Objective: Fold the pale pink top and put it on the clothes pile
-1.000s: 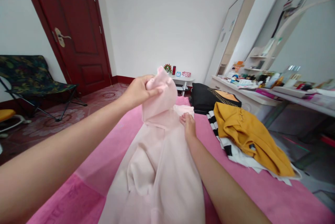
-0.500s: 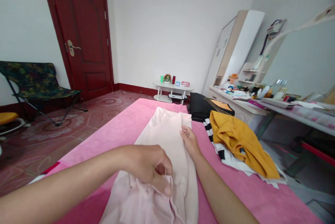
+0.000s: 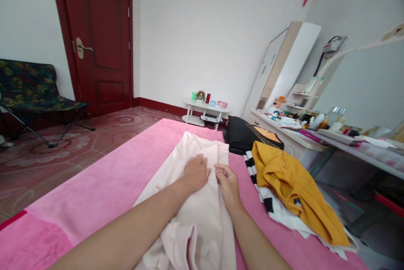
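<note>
Cloth (image 3: 206, 219) lies under flat, open left hand (image 3: 196, 172); curled right hand (image 3: 227, 182) pinches its edge.

The left hand (image 3: 196, 172) and right hand (image 3: 227, 181) rest side by side on a garment (image 3: 202, 215) lying along the bed (image 3: 94, 194). A pile of clothes (image 3: 284, 177) lies to its right, a small table (image 3: 206, 110) beyond the bed.

Pink garment (image 3: 211, 219), near end beyond bottom edge

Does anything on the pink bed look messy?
Yes. The pale pink garment is flat near the left hand and right hand, but bunched up at its near end. Beside it, a yellow top lies crumpled over a striped garment.
</note>
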Tool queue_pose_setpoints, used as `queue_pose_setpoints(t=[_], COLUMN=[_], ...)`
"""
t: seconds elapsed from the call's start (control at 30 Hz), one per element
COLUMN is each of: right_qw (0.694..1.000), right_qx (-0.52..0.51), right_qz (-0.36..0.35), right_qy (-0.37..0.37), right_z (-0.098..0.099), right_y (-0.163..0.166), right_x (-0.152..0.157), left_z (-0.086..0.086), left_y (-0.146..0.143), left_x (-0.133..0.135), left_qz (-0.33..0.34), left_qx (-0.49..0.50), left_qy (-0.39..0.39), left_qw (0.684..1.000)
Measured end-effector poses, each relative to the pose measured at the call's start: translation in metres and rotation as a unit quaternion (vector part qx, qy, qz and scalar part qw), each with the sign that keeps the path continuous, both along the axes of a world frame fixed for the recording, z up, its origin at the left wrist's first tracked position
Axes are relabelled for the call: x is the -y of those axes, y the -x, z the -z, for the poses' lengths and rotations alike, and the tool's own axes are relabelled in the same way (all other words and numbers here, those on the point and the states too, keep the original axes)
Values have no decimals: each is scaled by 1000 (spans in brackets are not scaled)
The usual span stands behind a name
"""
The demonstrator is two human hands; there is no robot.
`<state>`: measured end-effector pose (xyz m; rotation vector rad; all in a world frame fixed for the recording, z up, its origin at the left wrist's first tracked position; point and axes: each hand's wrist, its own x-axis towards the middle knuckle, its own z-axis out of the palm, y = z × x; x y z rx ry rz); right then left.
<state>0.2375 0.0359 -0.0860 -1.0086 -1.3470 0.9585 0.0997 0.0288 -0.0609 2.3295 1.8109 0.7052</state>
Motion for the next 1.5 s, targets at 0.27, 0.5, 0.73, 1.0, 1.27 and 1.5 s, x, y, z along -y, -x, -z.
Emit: queue_pose_setpoints(t=[0.27, 0.5, 0.73, 1.0, 1.27, 1.5], right_qw=[993, 961, 918, 866, 849, 823], right_qx=[43, 248, 362, 466, 523, 564], right_qz=[87, 98, 150, 169, 63, -10], right_qy=[71, -74, -67, -65, -44, -60], right_z=[-11, -8, 10, 6, 11, 11], right_y=[-2, 8, 7, 15, 7, -21], right_x=[-95, -178, -181, -140, -58, 31], left_z=[11, 10, 15, 14, 3, 2], left_y=[4, 0, -2, 5, 19, 35], left_x=[-2, 1, -3, -5, 2, 62], left_qz=[65, 4, -64, -76, -55, 102], left_qx=[-71, -20, -39, 23, 90, 29], left_qy=[-11, -29, 31, 32, 44, 101], left_qw=[995, 999, 997, 996, 993, 989])
